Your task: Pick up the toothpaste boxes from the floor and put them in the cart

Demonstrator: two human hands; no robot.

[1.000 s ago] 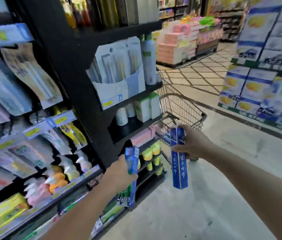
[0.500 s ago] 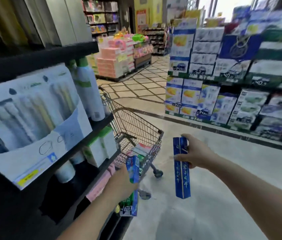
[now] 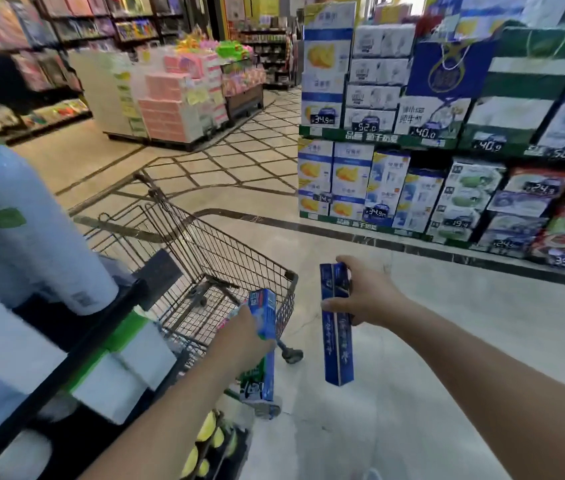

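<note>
My left hand (image 3: 244,336) grips a blue and green toothpaste box (image 3: 263,344), held upright just at the near right corner of the wire shopping cart (image 3: 222,261). My right hand (image 3: 365,296) holds two dark blue toothpaste boxes (image 3: 336,327) together, upright, over the floor to the right of the cart. The cart stands ahead on the left, and some packs lie in its basket, partly hidden by my left hand.
A black shelf unit (image 3: 66,348) with white and green products stands close on my left. Stacked cartons with price tags (image 3: 447,133) fill the right side. A pallet of pink boxes (image 3: 177,98) stands farther down the tiled aisle.
I have come closer to the cart, and the view has swung right, away from the shelf. Both hands have kept their boxes and moved forward; the left one now reaches the cart's corner.
</note>
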